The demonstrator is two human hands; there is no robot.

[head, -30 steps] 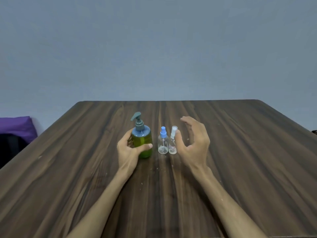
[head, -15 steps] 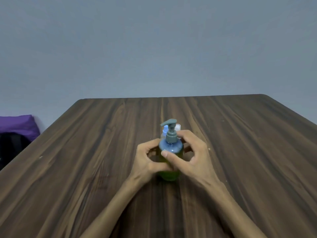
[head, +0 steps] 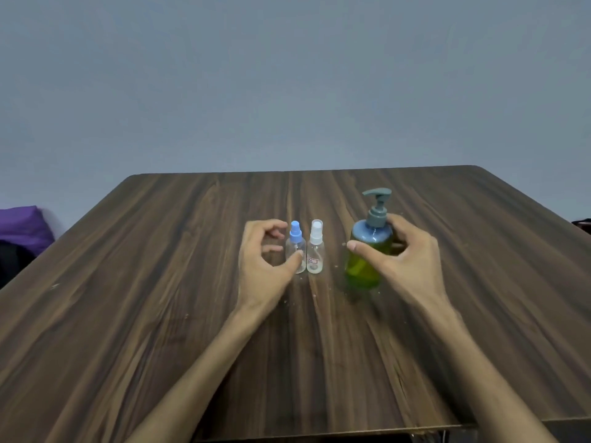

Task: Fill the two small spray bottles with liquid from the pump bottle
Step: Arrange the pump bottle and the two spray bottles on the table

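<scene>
Hands set either side of the two small spray bottles on the dark wood-grain desk [head: 160, 314].

The right hand [head: 406, 266] is wrapped around the green translucent pump bottle with the grey-blue pump head [head: 369, 251], which stands upright to the right of the pair. The left hand [head: 259, 260] is curled loosely, its thumb touching the clear small spray bottle with the blue cap [head: 295, 251], not yet clasping it. The clear small spray bottle with the white cap [head: 315, 249] stands just beside it, between the hands. Both stand upright, still capped and apparently empty, and the left hand is nearer them.
</scene>
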